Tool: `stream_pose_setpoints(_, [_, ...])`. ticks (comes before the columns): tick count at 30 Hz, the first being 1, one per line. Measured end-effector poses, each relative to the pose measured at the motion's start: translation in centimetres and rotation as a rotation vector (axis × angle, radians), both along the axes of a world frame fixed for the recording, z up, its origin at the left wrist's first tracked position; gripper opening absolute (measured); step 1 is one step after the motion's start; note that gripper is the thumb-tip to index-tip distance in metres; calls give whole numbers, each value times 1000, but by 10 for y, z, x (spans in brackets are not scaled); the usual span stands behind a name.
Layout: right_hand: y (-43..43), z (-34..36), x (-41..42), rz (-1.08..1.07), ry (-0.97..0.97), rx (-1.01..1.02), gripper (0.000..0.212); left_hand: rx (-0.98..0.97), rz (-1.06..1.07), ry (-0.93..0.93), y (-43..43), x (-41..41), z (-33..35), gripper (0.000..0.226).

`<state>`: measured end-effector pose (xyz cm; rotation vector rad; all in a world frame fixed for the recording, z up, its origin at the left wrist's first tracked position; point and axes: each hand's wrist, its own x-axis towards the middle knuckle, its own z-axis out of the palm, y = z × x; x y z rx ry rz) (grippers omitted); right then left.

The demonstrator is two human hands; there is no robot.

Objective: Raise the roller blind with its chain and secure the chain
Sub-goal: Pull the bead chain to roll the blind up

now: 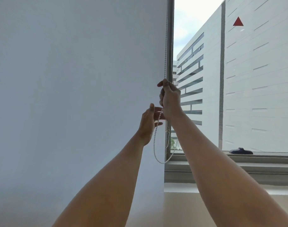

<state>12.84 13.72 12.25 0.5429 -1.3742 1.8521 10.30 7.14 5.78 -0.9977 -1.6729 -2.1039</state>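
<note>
A white roller blind (74,87) covers the left two thirds of the view, hanging down past the sill. Its white bead chain (165,46) runs down the blind's right edge and ends in a loop (158,158) near the sill. My right hand (170,97) grips the chain high up, fingers curled round it. My left hand (149,123) is just below, its fingers spread and loosely bent beside the chain, which passes across the fingertips. Whether the left fingers pinch the chain is unclear.
A grey window frame (170,38) stands right of the blind. Through the glass I see white buildings. A dark blue window handle (240,151) lies on the lower frame, above the grey sill (238,171). Frayed threads (168,136) hang at the blind's edge.
</note>
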Motion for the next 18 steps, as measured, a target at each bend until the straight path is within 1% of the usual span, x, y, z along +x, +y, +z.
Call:
stream_pose_setpoints(2, [3, -16, -1, 5, -4, 22, 36, 81, -13, 16, -2, 2, 22, 49])
stream_pose_setpoints(4, [2, -33, -2, 30, -23, 25, 35, 145, 3, 23, -3, 6, 46, 45])
stream_pose_setpoints(5, [1, -42, -3, 32, -37, 21, 36, 150, 23, 19, -3, 8, 57, 41])
stream_pose_setpoints(9, [-5, -73, -6, 18, -95, 33, 38, 53, 55, 3, 0, 16, 86, 31])
stream_pose_setpoints(12, [-9, -89, -5, 57, -102, 31, 38, 64, 40, -48, 3, 22, 91, 30])
stream_pose_setpoints(14, [-13, -93, -4, 88, -98, 46, 38, 82, 87, -54, 6, 25, 88, 31])
stream_pose_setpoints(16, [-16, -93, -3, 130, -94, 72, 42, 130, 154, -1, 9, 26, 82, 34])
stream_pose_setpoints(18, [-16, -90, -2, 204, -94, 94, 49, 192, 148, 71, 8, 28, 78, 36])
